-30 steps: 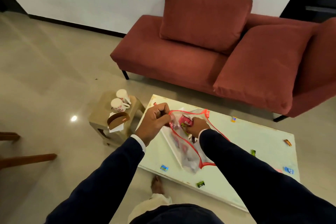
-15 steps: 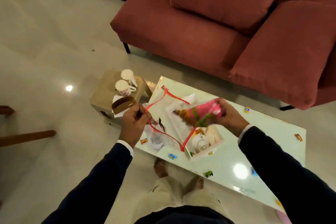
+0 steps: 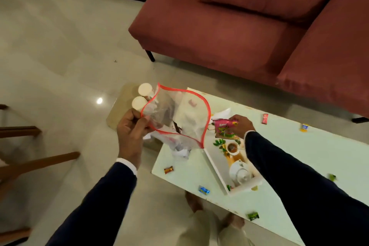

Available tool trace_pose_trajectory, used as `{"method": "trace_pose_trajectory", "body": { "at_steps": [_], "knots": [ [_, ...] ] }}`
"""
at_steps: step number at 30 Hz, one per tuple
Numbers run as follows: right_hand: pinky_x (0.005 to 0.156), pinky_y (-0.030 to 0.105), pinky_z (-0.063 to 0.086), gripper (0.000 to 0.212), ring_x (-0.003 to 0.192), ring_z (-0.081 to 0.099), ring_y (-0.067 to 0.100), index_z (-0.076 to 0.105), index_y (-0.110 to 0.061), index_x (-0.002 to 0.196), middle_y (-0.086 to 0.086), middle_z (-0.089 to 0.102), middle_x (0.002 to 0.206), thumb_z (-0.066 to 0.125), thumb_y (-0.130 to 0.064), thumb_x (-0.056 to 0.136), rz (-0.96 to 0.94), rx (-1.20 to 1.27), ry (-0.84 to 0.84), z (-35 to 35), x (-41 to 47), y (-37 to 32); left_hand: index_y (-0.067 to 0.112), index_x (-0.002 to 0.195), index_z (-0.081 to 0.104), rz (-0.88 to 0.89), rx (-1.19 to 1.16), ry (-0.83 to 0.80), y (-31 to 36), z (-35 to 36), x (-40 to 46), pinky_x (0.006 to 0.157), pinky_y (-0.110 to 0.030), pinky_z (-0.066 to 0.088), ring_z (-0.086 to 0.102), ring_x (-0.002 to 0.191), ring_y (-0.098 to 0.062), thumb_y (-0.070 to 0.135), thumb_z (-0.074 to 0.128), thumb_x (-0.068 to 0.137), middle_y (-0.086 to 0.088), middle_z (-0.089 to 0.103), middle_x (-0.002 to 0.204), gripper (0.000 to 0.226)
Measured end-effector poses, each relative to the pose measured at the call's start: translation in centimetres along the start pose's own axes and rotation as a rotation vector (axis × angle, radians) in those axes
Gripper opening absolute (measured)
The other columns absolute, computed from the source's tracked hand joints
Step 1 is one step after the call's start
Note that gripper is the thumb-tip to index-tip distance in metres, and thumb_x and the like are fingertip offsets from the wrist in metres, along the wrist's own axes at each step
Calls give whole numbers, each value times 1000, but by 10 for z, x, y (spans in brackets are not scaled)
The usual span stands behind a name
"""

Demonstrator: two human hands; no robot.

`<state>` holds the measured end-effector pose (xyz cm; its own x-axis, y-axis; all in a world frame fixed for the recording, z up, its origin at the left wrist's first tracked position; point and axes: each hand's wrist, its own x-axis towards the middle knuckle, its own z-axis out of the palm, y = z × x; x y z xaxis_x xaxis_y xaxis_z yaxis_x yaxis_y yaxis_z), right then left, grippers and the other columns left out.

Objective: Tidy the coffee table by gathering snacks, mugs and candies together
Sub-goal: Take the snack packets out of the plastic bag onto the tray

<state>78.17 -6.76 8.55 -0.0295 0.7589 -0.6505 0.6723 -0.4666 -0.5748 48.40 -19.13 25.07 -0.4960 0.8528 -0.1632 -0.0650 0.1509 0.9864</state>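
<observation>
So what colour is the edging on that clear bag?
Red-orange trim on the clear bag, plain in the head view.

Red sofa — wooden chair legs left

Pale coffee table, scattered candies, white tray

Clear red-rimmed pouch held open above table edge, pink snack packet beside it, candies scattered
</observation>
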Motion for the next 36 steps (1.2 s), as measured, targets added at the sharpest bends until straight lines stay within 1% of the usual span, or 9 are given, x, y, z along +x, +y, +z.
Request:
{"method": "trace_pose_trajectory", "body": {
  "at_steps": [4, 13, 19, 22, 24, 27, 31, 33, 36],
  "knots": [
    [100, 34, 44, 35, 118, 60, 32, 67, -7, 122, 13, 67, 126, 71, -22, 90, -49, -127, -62, 46, 50, 0, -9, 85, 46, 22, 8, 8, -18, 30, 14, 85, -75, 51, 62, 85, -63, 2, 55, 96, -48, 56, 86, 18],
    [104, 51, 48, 40, 118, 60, 39, 51, -6, 134, 21, 62, 128, 61, -15, 96, 52, 193, -7, 105, 112, 6, 9, 80, 57, 94, -42, -53, -31, 37, 41, 78, -53, 61, 73, 74, -38, 11, 58, 93, -10, 70, 72, 13],
    [102, 50, 50, 53, 117, 59, 36, 42, -4, 142, 16, 56, 129, 65, -8, 95, 56, 517, 21, 87, 85, -1, 7, 82, 53, 60, -25, -98, -25, 43, 43, 84, -67, 55, 72, 80, -44, 6, 57, 95, -8, 71, 71, 13],
    [96, 44, 54, 43, 109, 66, 25, 54, -11, 134, 4, 67, 120, 56, -37, 100, -36, 861, 88, 48, 34, -26, -4, 82, 50, 66, -39, -110, -12, 44, 37, 84, -63, 56, 72, 79, -41, 7, 59, 91, -16, 69, 73, 17],
    [99, 45, 53, 66, 118, 66, 24, 57, -23, 135, 2, 68, 129, 50, -70, 90, -172, 954, -84, 15, -3, -42, -10, 86, 48, 48, -19, -140, -7, 46, 37, 83, -57, 59, 73, 78, -38, 9, 61, 92, -26, 67, 78, 24],
    [99, 50, 54, 89, 124, 63, 27, 40, -40, 146, 1, 57, 144, 64, -80, 70, -303, 813, -429, -19, -51, -81, -4, 86, 52, -3, 12, -185, 0, 53, 40, 75, -37, 62, 75, 73, -25, 2, 62, 96, -7, 71, 73, 15],
    [103, 38, 52, 99, 127, 56, 14, 10, -46, 154, -3, 43, 152, 78, -44, 82, -569, 44, -251, -7, -94, -131, 9, 80, 56, -43, 60, -198, -4, 69, 41, 82, -39, 61, 77, 82, -28, 8, 66, 95, -12, 73, 77, 19],
    [93, 38, 56, 62, 107, 68, 21, 36, -38, 147, 0, 61, 136, 64, -23, 94, -673, -182, -47, 3, -105, -143, 9, 82, 60, -22, 108, -201, -7, 73, 39, 90, -48, 61, 76, 89, -31, 25, 71, 90, -18, 74, 86, 20],
    [78, 40, 59, 26, 86, 68, 26, 67, -23, 102, 1, 72, 97, 50, -4, 95, -707, -270, 100, 2, -113, -156, 14, 91, 67, 7, 38, -268, -12, 70, 38, 88, -42, 62, 76, 95, -29, 37, 68, 91, -11, 78, 94, 22]
  ]
}}
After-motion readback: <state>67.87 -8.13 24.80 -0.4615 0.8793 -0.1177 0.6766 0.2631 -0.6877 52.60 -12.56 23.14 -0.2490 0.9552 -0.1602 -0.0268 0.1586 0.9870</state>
